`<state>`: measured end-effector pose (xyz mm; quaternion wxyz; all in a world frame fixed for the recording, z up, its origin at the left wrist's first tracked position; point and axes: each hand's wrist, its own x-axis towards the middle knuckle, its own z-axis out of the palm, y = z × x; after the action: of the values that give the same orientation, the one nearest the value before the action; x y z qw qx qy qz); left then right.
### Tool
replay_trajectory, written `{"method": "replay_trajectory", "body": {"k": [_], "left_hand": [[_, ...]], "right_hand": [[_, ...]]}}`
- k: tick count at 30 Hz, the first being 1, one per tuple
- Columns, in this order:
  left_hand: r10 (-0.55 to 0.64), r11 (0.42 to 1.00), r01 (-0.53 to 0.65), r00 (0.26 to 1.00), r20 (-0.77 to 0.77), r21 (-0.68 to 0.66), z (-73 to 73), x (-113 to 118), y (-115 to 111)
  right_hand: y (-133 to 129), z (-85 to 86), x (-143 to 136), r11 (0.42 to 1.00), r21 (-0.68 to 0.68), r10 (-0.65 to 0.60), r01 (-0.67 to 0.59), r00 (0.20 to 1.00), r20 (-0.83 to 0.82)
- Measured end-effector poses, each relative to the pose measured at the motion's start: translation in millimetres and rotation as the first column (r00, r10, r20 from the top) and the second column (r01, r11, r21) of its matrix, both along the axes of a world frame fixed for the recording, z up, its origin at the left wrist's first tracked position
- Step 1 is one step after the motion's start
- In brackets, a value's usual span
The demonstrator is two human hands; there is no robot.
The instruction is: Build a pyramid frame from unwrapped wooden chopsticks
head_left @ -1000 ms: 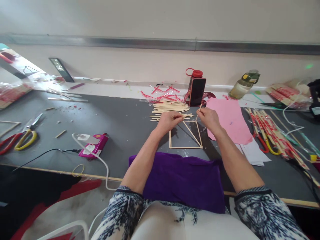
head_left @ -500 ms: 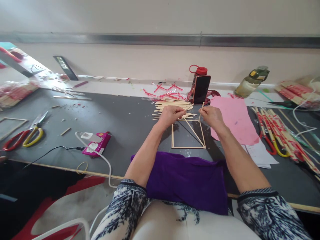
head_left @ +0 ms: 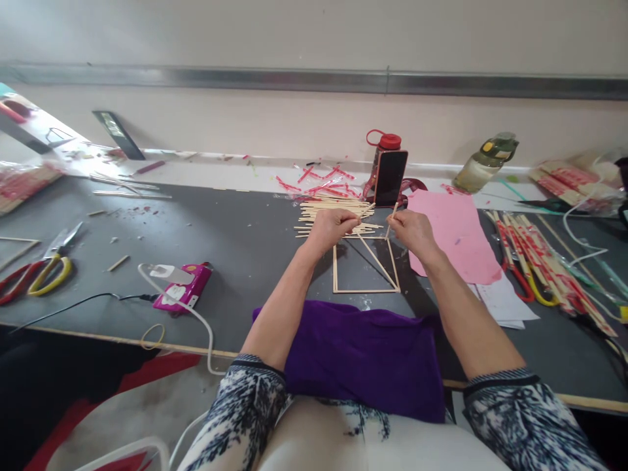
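A square frame of thin wooden sticks lies on the grey table. One slanting stick runs up from its near right corner toward my left hand. The fingers of that hand are pinched on a thin wooden stick whose tip sticks out to the upper right. My right hand, closed at the frame's far right corner, pinches another upright, slightly tilted stick. Whether the sticks touch the frame at the far side is hard to tell. Behind my left hand lies a pile of loose sticks.
A purple cloth lies at the near table edge. Pink sheet and white papers are on the right, beside wrapped sticks. A phone leans on a red-capped bottle. Scissors and a magenta box lie left.
The whole view has shifted slightly, so things appear a little further left. Both hands keep nearly the same pose over the frame, still pinching their sticks.
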<state>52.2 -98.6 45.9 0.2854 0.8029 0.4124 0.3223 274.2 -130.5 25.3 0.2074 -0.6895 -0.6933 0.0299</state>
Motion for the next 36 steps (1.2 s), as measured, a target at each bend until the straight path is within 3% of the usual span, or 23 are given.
{"method": "replay_trajectory", "body": {"k": [7,36], "left_hand": [[0.005,0.993,0.006,0.996,-0.093,0.114,5.6,7.7,2.2],[0.009,0.993,0.009,0.99,-0.142,0.12,4.7,16.6,7.6]], "right_hand": [[-1.0,2.2,-6.3,1.0,-0.001,-0.02,0.02,0.992,0.123],[-15.0,25.2,-42.3,0.984,-0.177,0.068,-0.003,0.929,0.364]]}}
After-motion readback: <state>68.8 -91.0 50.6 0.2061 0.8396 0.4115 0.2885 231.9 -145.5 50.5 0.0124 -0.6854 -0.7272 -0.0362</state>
